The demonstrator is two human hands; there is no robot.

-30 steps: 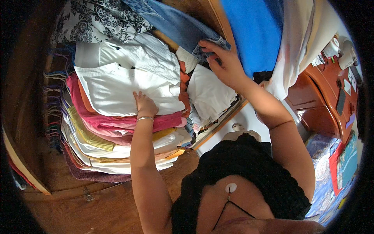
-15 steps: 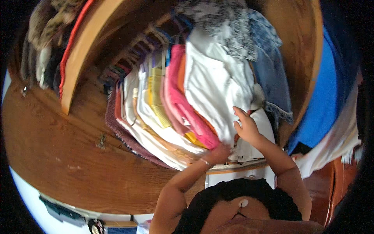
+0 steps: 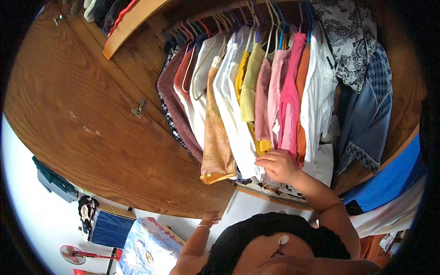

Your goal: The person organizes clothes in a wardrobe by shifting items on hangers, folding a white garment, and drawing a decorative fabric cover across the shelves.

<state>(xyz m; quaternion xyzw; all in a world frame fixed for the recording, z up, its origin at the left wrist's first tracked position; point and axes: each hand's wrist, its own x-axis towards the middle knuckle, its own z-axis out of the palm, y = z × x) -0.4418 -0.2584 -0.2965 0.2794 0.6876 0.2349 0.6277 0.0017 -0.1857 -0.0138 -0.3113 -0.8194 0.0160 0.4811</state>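
The right hand (image 3: 278, 166) is being held at the clothes (image 3: 250, 96), the left hand (image 3: 210, 218) apart by the corner of the door (image 3: 137, 165); grips cannot be told.

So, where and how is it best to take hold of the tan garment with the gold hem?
Probably by a pinch on the gold hem, coming from below, on the person's side. The tan garment hangs lengthwise, and this hem spreads out lower than the maroon garment to its left, while its upper part is crowded by other clothes.
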